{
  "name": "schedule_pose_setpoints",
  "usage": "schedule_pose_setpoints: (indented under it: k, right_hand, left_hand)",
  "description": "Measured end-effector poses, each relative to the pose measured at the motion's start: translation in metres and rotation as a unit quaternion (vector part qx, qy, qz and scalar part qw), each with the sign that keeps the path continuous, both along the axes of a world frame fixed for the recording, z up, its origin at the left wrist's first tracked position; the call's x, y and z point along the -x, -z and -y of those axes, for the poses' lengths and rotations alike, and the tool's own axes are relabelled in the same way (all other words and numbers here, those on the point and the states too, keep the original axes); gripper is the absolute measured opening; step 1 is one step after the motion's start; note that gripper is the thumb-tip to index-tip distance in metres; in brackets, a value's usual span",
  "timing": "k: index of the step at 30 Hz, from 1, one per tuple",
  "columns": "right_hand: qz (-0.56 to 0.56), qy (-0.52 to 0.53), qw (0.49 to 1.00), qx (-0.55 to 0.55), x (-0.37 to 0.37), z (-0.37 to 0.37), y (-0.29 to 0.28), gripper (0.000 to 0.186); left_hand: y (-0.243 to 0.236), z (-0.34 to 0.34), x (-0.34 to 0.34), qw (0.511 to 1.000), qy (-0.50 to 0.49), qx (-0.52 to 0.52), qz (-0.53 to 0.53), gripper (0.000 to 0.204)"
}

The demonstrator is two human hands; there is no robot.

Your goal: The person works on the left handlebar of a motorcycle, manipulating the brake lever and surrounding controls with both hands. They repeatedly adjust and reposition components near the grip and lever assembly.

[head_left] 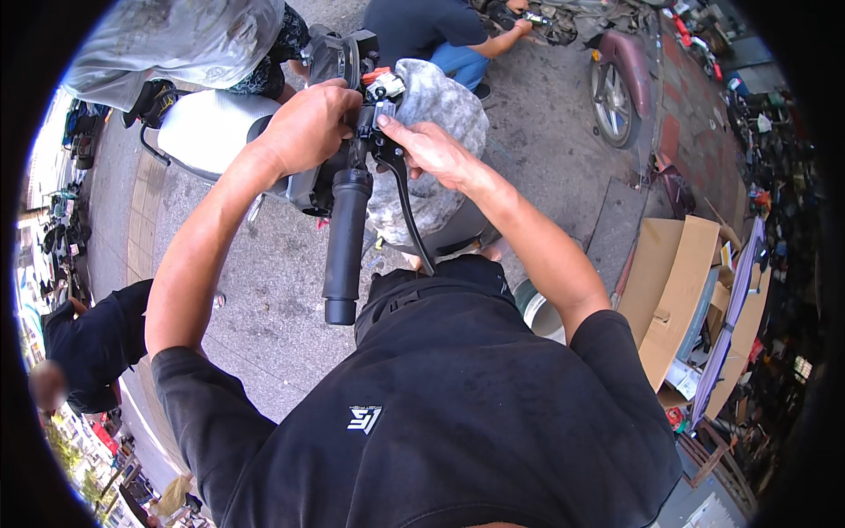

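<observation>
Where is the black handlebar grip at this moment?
In the head view, the black handlebar grip is left of centre, lower in the picture than the left hand, left of the curved lever.

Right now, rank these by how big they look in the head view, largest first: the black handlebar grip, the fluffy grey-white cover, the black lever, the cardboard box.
Cardboard box and fluffy cover: too close to rank
Handlebar grip: smaller, though nearness may enlarge it
Lever: thinnest, smallest

Black grip [347, 238], lever [407, 209] and mount [370, 124]
The grip is straight; the lever curves from the mount, its tip apart from the grip.
</observation>
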State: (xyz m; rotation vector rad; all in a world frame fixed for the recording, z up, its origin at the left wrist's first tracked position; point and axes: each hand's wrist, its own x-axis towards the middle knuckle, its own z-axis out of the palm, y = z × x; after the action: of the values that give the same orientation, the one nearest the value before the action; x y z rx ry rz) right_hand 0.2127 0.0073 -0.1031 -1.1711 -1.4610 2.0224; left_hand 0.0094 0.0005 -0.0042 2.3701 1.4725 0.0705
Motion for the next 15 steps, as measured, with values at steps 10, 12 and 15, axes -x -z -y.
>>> schedule_pose_setpoints:
  k: [10,12,15]
  right_hand:
    - [-0.008,0.0,1.0,0.0,-0.0005,0.001,-0.0042,0.07]
    - [-0.008,-0.003,1.0,-0.002,-0.0008,0.001,-0.0047,0.072]
    - [-0.006,-0.003,1.0,-0.003,-0.0015,0.0007,-0.0065,0.073]
  left_hand:
    - [0.0012,-0.0009,-0.0003,0.999,0.006,-0.015,-0.028,0.012]
    - [0.0002,-0.0025,-0.0009,1.0,0.001,-0.007,-0.021,0.014]
    - [-0.0002,-0.0054,-0.0006,1.0,-0.015,0.019,0.016,0.013]
